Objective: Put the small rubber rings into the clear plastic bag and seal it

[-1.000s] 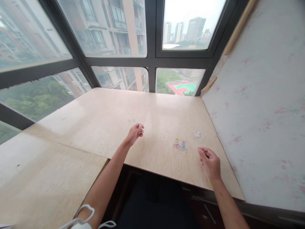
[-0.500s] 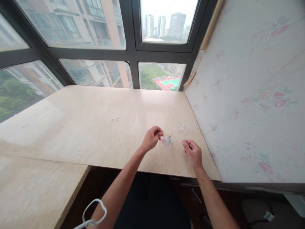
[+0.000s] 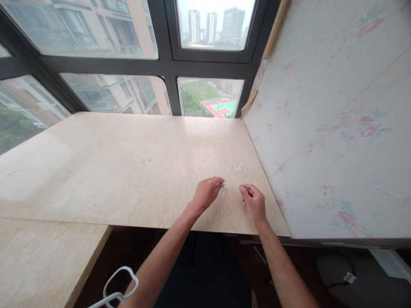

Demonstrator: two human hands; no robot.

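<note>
**Two hands at a small packet near the desk's right edge**

Head camera, the only view: both of the person's bare arms reach up from the bottom of the picture onto a pale wooden desk.

The left hand lies knuckles-up with its fingertips bunched together on one small clear packet. The hand covers most of the packet, and only a corner with a hint of colour shows at the fingertips. The fingers touch it, but the picture does not show whether they grip it or only press on it.

The right hand hovers just beside the packet, to its right, a narrow gap of bare wood between the two hands. Its fingers are curled in and the thumb meets the forefinger. Anything pinched there is too small to see.

Counted on the desk: one packet, one small white scrap near the hands toward the wall, and two tiny rings lying side by side well apart to the left.

One white looped strap shows by the left arm at the bottom edge. Floral wallpaper bounds the desk on the right. Dark-framed windows run along the back.
</note>
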